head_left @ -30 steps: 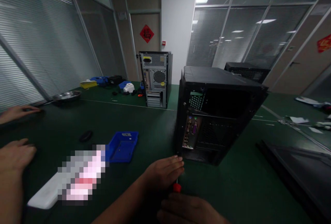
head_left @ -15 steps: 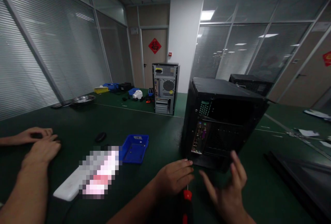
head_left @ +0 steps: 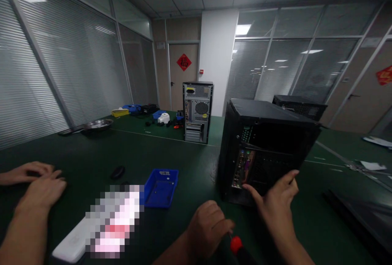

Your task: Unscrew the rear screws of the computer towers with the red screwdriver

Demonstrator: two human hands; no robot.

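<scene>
Red-capped, the screwdriver (head_left: pixel 236 244) sits in the closed left hand (head_left: pixel 208 228), low on the green table (head_left: pixel 183 163). Spread wide, the right hand (head_left: pixel 277 203) touches the black computer case (head_left: pixel 266 142), near its rear ports. Beside them lies a blue tray (head_left: pixel 159 183); its label looks unreadable. A red door sign (head_left: pixel 183 62) bears "福".

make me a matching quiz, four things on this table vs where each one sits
Things:
1. black case
2. blue tray
3. grey case
4. metal bowl

Places:
a. far left, by the blinds
b. under the right hand
c. far middle, upright
d. left of the black case, near

Pairs: 1-b, 2-d, 3-c, 4-a
</scene>
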